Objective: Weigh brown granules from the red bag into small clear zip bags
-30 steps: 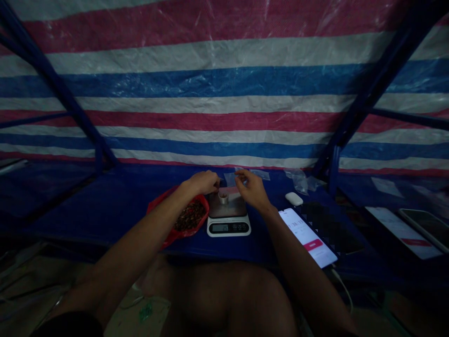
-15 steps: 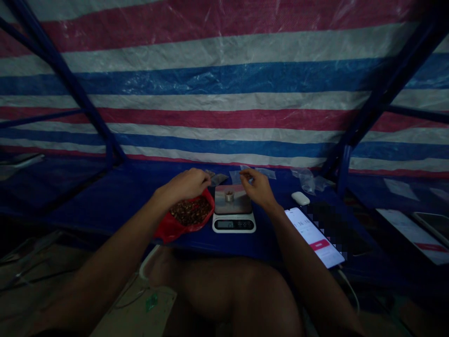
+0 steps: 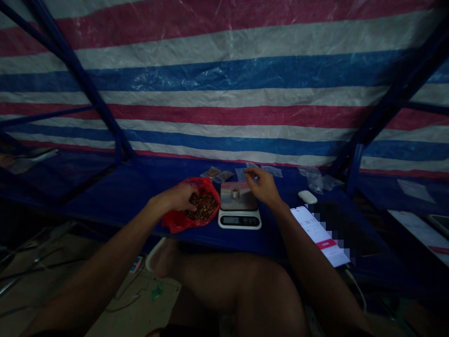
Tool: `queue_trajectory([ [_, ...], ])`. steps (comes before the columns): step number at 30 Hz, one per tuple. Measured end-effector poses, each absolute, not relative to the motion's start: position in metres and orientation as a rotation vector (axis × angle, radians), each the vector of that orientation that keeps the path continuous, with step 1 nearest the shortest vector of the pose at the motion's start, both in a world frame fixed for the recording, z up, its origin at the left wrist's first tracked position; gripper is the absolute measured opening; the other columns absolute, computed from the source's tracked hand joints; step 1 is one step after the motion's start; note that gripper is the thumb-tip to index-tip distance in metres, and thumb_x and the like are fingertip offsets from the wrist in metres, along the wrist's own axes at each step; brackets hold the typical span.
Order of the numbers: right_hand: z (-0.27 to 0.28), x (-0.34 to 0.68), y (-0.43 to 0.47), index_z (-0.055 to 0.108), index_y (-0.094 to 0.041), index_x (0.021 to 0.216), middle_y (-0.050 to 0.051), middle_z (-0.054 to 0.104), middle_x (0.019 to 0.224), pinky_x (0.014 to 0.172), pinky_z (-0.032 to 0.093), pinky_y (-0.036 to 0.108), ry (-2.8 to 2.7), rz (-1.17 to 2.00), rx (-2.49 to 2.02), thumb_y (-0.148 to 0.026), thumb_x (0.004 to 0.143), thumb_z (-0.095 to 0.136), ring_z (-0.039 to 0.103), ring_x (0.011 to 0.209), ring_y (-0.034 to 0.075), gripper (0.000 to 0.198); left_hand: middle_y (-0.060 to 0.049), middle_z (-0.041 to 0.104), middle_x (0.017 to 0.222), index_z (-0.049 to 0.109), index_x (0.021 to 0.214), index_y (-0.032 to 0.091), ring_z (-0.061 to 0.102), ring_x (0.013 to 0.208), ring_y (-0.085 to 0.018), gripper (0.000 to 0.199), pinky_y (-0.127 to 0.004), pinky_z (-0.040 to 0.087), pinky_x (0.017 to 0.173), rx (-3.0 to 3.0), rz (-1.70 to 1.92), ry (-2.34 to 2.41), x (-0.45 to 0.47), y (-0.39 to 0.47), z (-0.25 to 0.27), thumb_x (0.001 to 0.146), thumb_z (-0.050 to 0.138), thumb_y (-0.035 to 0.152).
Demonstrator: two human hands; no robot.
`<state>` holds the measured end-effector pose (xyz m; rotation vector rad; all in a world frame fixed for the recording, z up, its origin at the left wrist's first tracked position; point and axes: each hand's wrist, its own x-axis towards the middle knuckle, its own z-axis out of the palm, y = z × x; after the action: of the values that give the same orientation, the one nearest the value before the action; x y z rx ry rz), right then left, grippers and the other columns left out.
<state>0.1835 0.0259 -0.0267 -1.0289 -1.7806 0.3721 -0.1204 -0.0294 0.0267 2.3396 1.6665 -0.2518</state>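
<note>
An open red plastic bag [image 3: 177, 222] holds a heap of small brown and reddish grains [image 3: 203, 208], their exact kind unclear in the dim light. My left hand [image 3: 180, 196] reaches into its mouth, thumb and fingers apart at the grains, the fingertips partly hidden. Beside the bag stands a white digital scale [image 3: 240, 220] with a metal pan. On that pan sits a small, round silvery cup [image 3: 235, 193] with something reddish-brown in it. Over the pan's right edge, my right hand [image 3: 261, 185] is held with fingers curled into a pinch; whatever they hold is too small to name.
Two small filled clear bags [image 3: 212, 172] lie behind the scale, with flat clear plastic bags [image 3: 271, 171] farther right. A white earbud case [image 3: 307, 197] and a lit phone [image 3: 321, 236] are at right. Blue metal bars [image 3: 94, 98] slant up at both sides.
My left hand has come down from above the red bag's far edge into the grains. My right hand stays near the pan. The view has shifted slightly.
</note>
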Motion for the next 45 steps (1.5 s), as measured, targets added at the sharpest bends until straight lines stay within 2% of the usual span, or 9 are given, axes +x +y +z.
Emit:
queue_trajectory([
  [4, -0.027, 0.184, 0.026, 0.074, -0.019, 0.098, 0.009, 0.077, 0.093, 0.077, 0.055, 0.04, -1.781, 0.389, -1.038, -0.026, 0.088, 0.059, 0.068, 0.079, 0.023, 0.02, -0.008, 0.077, 0.115, 0.075, 0.114, 0.02, 0.071, 0.105, -0.024, 0.037, -0.026, 0.051, 0.087, 2.371, -0.23, 1.651, -0.118, -0.025, 0.025, 0.078, 0.076, 0.027],
  [8, -0.029, 0.184, 0.027, 0.074, -0.018, 0.098, 0.009, 0.077, 0.094, 0.078, 0.055, 0.04, -1.779, 0.393, -1.035, -0.026, 0.087, 0.059, 0.068, 0.081, 0.024, 0.02, -0.007, 0.079, 0.109, 0.077, 0.108, 0.021, 0.072, 0.099, -0.023, 0.027, -0.026, 0.051, 0.083, 2.42, -0.251, 1.682, -0.115, -0.027, 0.028, 0.082, 0.072, 0.024],
  [14, -0.029, 0.184, 0.027, 0.074, -0.018, 0.098, 0.009, 0.077, 0.094, 0.078, 0.055, 0.039, -1.804, 0.382, -1.024, -0.026, 0.088, 0.058, 0.068, 0.08, 0.023, 0.02, -0.007, 0.078, 0.116, 0.077, 0.112, 0.024, 0.072, 0.104, -0.024, 0.033, -0.028, 0.051, 0.09, 2.537, -0.271, 1.595, -0.105, -0.031, 0.028, 0.08, 0.072, 0.019],
  [17, -0.029, 0.185, 0.027, 0.074, -0.018, 0.097, 0.009, 0.077, 0.093, 0.078, 0.055, 0.039, -1.804, 0.374, -1.033, -0.026, 0.089, 0.058, 0.068, 0.079, 0.023, 0.02, -0.009, 0.078, 0.115, 0.078, 0.111, 0.024, 0.073, 0.103, -0.024, 0.029, -0.029, 0.051, 0.089, 2.536, -0.307, 1.625, -0.103, -0.029, 0.028, 0.082, 0.072, 0.021],
  [21, -0.03, 0.185, 0.029, 0.074, -0.019, 0.097, 0.008, 0.077, 0.093, 0.077, 0.055, 0.038, -1.809, 0.369, -1.035, -0.026, 0.089, 0.058, 0.068, 0.079, 0.023, 0.019, -0.007, 0.079, 0.113, 0.08, 0.109, 0.024, 0.073, 0.101, -0.022, 0.029, -0.026, 0.051, 0.087, 2.542, -0.29, 1.595, -0.105, -0.026, 0.034, 0.085, 0.066, 0.015],
  [29, -0.028, 0.186, 0.028, 0.075, -0.019, 0.097, 0.008, 0.077, 0.093, 0.078, 0.055, 0.038, -1.828, 0.366, -1.033, -0.025, 0.089, 0.058, 0.069, 0.08, 0.023, 0.019, -0.004, 0.082, 0.101, 0.082, 0.105, 0.023, 0.074, 0.082, -0.017, 0.028, -0.022, 0.051, 0.075, 2.428, -0.219, 1.555, -0.104, -0.028, 0.063, 0.085, 0.064, 0.013],
  [37, -0.027, 0.185, 0.028, 0.074, -0.019, 0.093, 0.008, 0.077, 0.091, 0.076, 0.054, 0.037, -1.849, 0.366, -1.032, -0.025, 0.09, 0.058, 0.067, 0.077, 0.022, 0.017, -0.003, 0.082, 0.104, 0.082, 0.107, 0.023, 0.074, 0.092, -0.019, 0.026, -0.023, 0.05, 0.081, 2.533, 0.09, 1.346, -0.052, -0.017, 0.081, 0.087, 0.066, 0.019],
  [45, -0.025, 0.186, 0.028, 0.074, -0.02, 0.091, 0.008, 0.077, 0.091, 0.075, 0.053, 0.038, -1.843, 0.354, -1.031, -0.025, 0.09, 0.059, 0.068, 0.078, 0.023, 0.016, -0.005, 0.081, 0.102, 0.081, 0.103, 0.022, 0.074, 0.092, -0.02, 0.023, -0.024, 0.051, 0.081, 2.615, 0.047, 1.19, -0.007, 0.011, 0.072, 0.085, 0.069, 0.015],
])
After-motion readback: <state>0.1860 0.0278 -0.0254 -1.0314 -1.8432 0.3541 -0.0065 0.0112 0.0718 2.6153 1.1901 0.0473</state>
